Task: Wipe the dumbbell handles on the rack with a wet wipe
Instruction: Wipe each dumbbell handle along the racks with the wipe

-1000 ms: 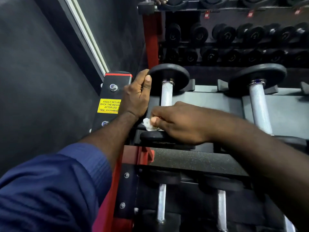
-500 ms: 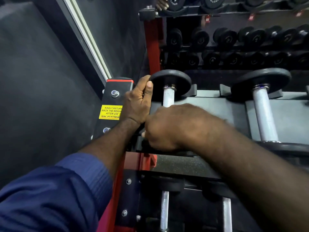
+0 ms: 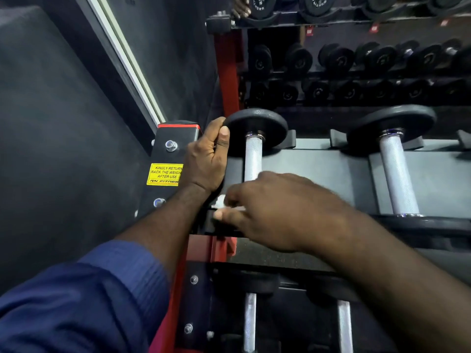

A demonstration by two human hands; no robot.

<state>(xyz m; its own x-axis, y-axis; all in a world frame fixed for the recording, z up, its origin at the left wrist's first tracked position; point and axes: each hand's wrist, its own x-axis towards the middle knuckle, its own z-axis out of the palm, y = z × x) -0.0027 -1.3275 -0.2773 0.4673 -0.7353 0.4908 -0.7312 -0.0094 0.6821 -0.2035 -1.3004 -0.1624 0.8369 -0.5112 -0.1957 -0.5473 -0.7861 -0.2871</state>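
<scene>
**A:** Where is the wipe?

**B:** The wet wipe [image 3: 219,201] shows as a white scrap at the near end of the leftmost dumbbell handle [image 3: 253,159], on the rack's upper tray [image 3: 318,169]. The right hand [image 3: 275,212] holds it with its fingers bunched and pinched on the wipe. Blur hides whether they wrap fully round the bar.

**A:** And the other hand?

**B:** The left hand [image 3: 206,159] braces the far plate [image 3: 256,126], fingers curled over its rim and thumb against the edge.

**A:** How should the stroke go?

**B:** My judgement: the knurled steel probably traps grime, so wrap the wipe right round the bar, squeeze, twist, and draw it the full length up to the far collar. Hold the plate firm so the dumbbell cannot roll.

**A:** Next?

**B:** The neighbouring handle [image 3: 397,174], well apart on the right, looks untouched.
</scene>
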